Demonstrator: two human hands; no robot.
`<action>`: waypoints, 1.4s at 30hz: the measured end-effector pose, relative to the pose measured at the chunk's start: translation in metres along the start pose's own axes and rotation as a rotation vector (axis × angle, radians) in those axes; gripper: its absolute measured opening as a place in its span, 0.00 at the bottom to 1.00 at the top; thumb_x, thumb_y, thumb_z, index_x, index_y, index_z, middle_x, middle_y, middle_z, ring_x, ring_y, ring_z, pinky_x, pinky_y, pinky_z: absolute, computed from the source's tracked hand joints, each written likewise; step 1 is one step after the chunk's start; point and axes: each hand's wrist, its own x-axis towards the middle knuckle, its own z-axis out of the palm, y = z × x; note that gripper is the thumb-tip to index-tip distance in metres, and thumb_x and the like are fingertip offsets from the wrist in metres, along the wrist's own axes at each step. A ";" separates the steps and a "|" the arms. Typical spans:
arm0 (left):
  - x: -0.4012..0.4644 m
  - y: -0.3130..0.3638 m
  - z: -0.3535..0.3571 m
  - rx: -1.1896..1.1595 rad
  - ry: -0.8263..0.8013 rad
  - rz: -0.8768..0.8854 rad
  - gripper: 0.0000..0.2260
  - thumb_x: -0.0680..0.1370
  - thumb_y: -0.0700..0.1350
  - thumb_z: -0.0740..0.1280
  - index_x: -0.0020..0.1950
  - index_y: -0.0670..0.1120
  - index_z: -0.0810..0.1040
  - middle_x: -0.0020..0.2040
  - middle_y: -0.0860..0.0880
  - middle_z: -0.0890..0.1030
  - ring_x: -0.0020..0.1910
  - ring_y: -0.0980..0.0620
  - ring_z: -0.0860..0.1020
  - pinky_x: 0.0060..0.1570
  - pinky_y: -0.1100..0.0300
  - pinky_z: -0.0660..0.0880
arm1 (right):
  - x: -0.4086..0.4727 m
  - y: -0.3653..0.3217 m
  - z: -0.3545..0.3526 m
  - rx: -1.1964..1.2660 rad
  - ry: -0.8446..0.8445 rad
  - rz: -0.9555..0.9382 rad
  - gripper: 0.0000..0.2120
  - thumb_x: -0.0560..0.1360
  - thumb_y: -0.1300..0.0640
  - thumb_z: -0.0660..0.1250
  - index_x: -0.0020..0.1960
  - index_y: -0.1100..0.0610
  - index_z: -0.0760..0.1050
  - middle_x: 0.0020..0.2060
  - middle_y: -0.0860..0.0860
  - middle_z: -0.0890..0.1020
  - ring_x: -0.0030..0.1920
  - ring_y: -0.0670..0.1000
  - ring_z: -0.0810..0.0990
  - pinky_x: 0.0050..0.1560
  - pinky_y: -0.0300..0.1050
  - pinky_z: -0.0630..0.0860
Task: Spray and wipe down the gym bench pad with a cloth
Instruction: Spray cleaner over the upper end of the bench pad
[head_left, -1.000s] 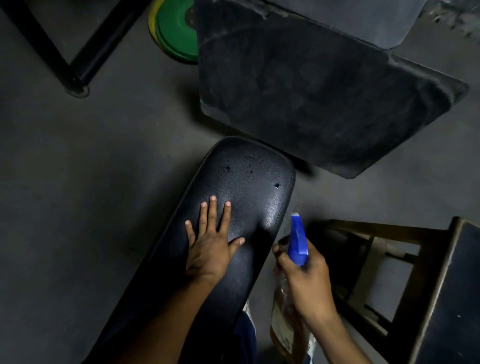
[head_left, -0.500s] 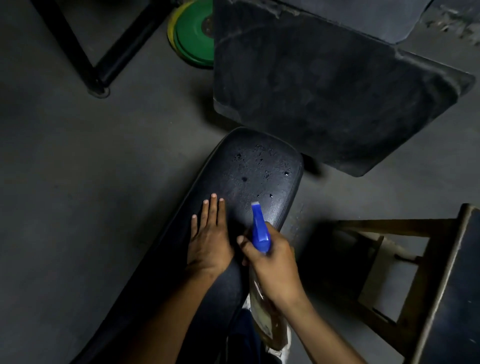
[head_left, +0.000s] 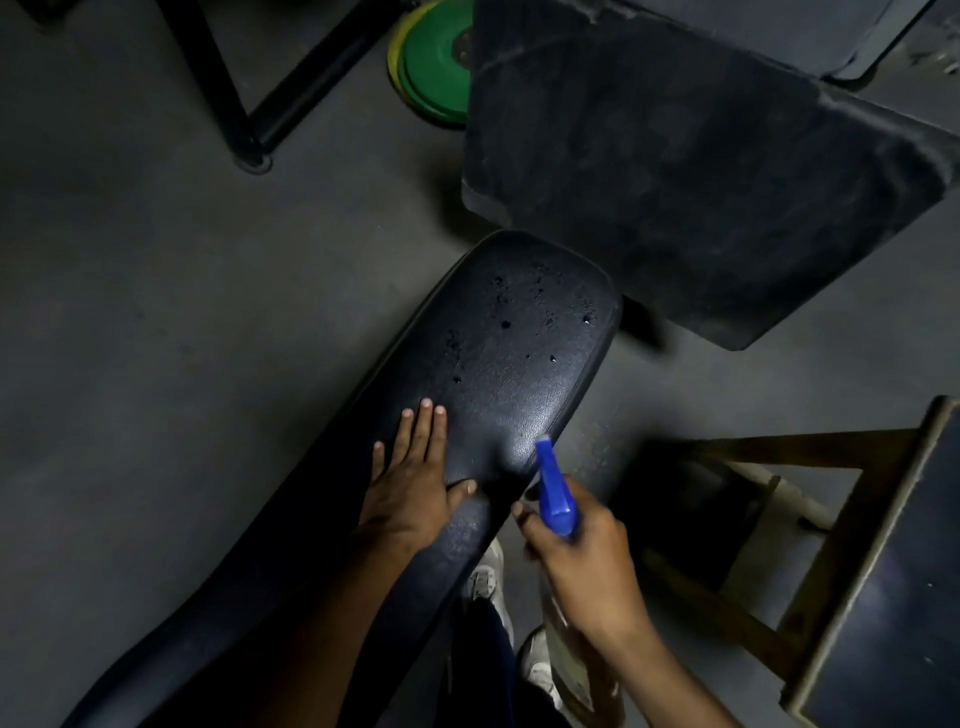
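Dark grey floor (head_left: 156, 312) across the whole left side of the frame and behind everything else. Large dusty black slab, a second pad (head_left: 675, 197), tilted across the upper right, its lower corner just beyond the far end of the bench. Long black bench pad (head_left: 509, 374) running diagonally from lower left up to the centre of the frame, rounded far end dotted with dark wet droplets (head_left: 506, 325) in a loose scatter. Wooden stool frame (head_left: 852, 525) with a dark top at the lower right edge, well apart from the bench. Black metal frame legs (head_left: 270, 104) in the upper left, meeting in a foot on the floor. Green weight plate (head_left: 436, 67) with a yellow one behind it at top centre, partly hidden by the dusty slab.

Left hand (head_left: 415, 488) flat on the bench pad at mid-frame, palm down, fingers straight and close together, thumb spread toward the right; nothing held. Right hand (head_left: 587, 561) just right of the pad's edge, lower centre, wrapped tight around the neck of a spray bottle (head_left: 553, 491), blue trigger head aimed up-frame over the pad's right edge, a finger curled at the front of the head. Clear bottle body below the hand, mostly blurred. Pale shoe (head_left: 488, 577) peeking out between bench and right forearm, a second one lower down, dim.
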 end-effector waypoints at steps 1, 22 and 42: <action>0.000 0.000 0.000 0.002 -0.002 0.000 0.44 0.78 0.66 0.58 0.79 0.50 0.31 0.79 0.53 0.29 0.79 0.51 0.32 0.77 0.42 0.44 | 0.000 0.003 -0.005 0.008 0.023 0.009 0.10 0.75 0.55 0.76 0.40 0.51 0.76 0.31 0.52 0.82 0.30 0.48 0.78 0.35 0.39 0.73; -0.007 -0.016 -0.013 -0.056 -0.077 0.036 0.43 0.77 0.57 0.61 0.80 0.51 0.34 0.80 0.52 0.30 0.79 0.52 0.33 0.78 0.43 0.40 | -0.002 -0.017 0.062 0.034 -0.058 -0.102 0.12 0.77 0.56 0.75 0.39 0.55 0.74 0.29 0.58 0.82 0.26 0.45 0.77 0.32 0.41 0.72; -0.078 -0.071 0.025 -0.076 0.000 -0.015 0.45 0.77 0.68 0.59 0.79 0.53 0.32 0.79 0.50 0.28 0.79 0.47 0.32 0.77 0.39 0.45 | -0.086 0.037 0.060 0.004 0.123 0.025 0.10 0.77 0.59 0.75 0.39 0.58 0.77 0.29 0.54 0.83 0.29 0.51 0.82 0.36 0.46 0.75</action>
